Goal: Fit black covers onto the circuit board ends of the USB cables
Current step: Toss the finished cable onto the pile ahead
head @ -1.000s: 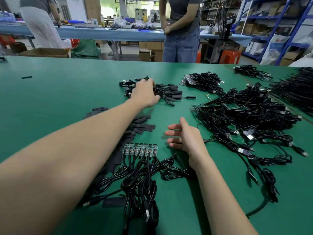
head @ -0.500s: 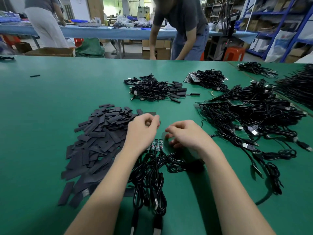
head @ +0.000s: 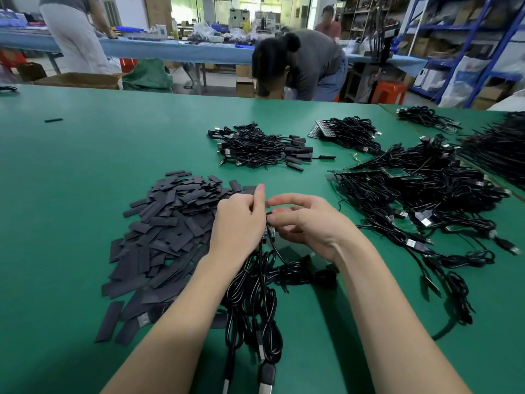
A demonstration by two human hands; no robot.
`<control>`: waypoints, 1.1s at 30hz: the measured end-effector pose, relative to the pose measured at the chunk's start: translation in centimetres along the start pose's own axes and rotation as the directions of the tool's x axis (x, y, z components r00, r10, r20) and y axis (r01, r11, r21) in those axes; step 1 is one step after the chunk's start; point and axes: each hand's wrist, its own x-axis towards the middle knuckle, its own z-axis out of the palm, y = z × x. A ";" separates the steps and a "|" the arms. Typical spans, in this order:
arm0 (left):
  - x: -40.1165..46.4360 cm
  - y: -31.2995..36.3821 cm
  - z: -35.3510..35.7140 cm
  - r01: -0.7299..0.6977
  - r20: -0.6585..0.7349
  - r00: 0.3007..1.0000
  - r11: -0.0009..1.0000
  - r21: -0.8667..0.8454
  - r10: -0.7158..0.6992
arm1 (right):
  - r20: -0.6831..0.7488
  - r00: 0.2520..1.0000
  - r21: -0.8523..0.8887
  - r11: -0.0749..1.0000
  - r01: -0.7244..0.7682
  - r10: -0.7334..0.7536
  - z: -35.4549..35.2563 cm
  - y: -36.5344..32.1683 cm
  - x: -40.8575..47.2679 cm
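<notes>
Both hands have lifted off the green worktop point(head: 85, 166) since a moment ago. The left hand point(head: 240, 223) and right hand point(head: 306, 223) now meet, pinching something small and black, likely a flat black cover, over the strip of small circuit boards point(head: 269, 233). The black USB cables point(head: 255, 294) trail toward six o'clock; the heap of black covers point(head: 170, 231) lies at nine o'clock.
</notes>
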 end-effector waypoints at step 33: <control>0.7 1.8 -0.1 0.020 -0.045 0.999 0.978 -0.207 -0.030 | 0.149 0.981 0.323 0.932 -0.164 0.121 0.1 0.3 -0.5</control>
